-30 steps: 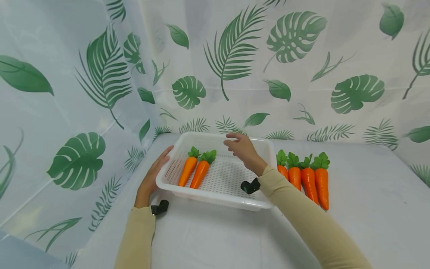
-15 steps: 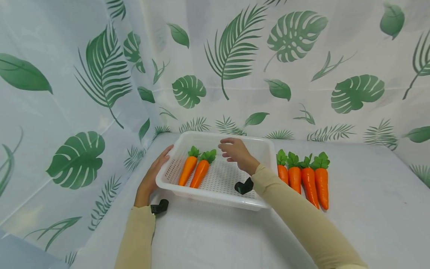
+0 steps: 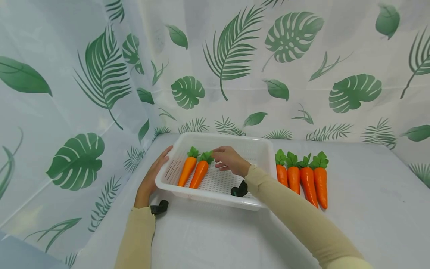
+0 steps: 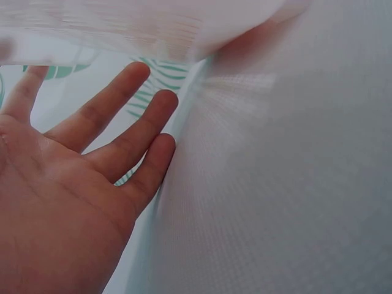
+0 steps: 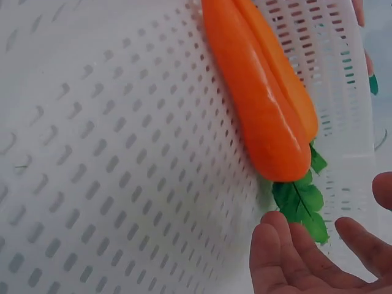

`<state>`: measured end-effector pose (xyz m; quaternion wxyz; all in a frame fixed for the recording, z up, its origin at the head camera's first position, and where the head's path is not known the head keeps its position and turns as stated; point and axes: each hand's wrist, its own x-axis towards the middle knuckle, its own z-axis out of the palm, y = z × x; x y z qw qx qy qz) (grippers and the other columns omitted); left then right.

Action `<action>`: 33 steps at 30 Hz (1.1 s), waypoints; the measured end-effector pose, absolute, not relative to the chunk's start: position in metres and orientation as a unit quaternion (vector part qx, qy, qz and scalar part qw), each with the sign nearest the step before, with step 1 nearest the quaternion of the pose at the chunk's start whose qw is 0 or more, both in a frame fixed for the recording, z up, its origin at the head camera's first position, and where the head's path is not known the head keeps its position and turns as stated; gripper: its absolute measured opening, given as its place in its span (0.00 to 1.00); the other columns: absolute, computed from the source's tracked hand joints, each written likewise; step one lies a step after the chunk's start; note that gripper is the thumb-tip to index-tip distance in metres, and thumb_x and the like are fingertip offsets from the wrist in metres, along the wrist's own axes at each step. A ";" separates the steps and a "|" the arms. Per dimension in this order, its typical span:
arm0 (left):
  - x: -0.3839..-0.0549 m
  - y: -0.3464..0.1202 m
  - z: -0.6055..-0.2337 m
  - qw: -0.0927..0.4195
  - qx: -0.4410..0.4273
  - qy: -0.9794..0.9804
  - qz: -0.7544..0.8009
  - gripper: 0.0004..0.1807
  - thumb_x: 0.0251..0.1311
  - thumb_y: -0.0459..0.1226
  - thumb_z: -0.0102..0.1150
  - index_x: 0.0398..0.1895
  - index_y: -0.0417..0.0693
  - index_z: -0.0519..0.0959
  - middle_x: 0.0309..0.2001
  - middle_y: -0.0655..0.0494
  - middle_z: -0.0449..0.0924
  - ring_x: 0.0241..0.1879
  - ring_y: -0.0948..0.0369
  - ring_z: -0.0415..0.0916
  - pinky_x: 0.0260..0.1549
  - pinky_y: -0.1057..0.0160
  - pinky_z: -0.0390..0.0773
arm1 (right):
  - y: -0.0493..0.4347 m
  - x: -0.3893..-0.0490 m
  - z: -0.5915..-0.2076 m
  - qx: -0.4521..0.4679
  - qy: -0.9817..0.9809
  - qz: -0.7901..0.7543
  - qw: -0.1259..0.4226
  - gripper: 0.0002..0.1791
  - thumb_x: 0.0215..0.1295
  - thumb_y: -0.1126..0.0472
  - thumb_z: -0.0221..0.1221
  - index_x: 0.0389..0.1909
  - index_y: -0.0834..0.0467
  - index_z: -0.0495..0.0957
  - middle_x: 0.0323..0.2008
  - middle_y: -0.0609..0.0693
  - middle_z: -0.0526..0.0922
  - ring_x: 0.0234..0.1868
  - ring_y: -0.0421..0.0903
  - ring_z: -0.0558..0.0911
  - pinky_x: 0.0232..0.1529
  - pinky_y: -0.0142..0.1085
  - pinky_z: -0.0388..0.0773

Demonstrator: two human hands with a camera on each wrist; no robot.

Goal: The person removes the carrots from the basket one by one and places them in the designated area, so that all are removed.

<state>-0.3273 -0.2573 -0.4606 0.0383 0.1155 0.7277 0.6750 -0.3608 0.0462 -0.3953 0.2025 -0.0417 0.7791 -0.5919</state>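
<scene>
In the head view a white perforated plastic basket (image 3: pixel 215 198) holds two orange carrots, a left one (image 3: pixel 187 171) and a right one (image 3: pixel 199 175), lying side by side with green leaves pointing away. My right hand (image 3: pixel 231 160) is over the basket, fingers loosely bent beside the right carrot's leaves (image 3: pixel 207 156). The right wrist view shows the fingertips close to those leaves (image 5: pixel 300 205), with nothing held. Along the basket's left side lies my left hand (image 3: pixel 152 175); in the left wrist view its fingers (image 4: pixel 131 131) are extended and spread below the basket wall (image 4: pixel 135 30).
Several more carrots (image 3: pixel 320 186) lie in a row on the white tabletop (image 3: pixel 362 209), just right of the basket. A leaf-printed curtain (image 3: pixel 231 74) stands behind and to the left. Each wrist wears a small black camera (image 3: pixel 160 207).
My right hand has moved left and lower over the basket, toward the right carrot's leaves. The left hand, basket and carrots have stayed in place.
</scene>
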 end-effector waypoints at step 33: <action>-0.326 -0.257 -0.461 0.034 0.121 0.724 0.678 0.32 0.87 0.53 0.36 0.89 0.66 0.50 0.85 0.54 0.53 0.75 0.45 0.59 0.75 0.39 0.61 | 0.017 -0.365 -0.406 -0.018 0.716 -0.633 0.294 0.24 0.81 0.59 0.59 0.70 0.66 0.75 0.55 0.63 0.79 0.48 0.57 0.84 0.62 0.51 0.81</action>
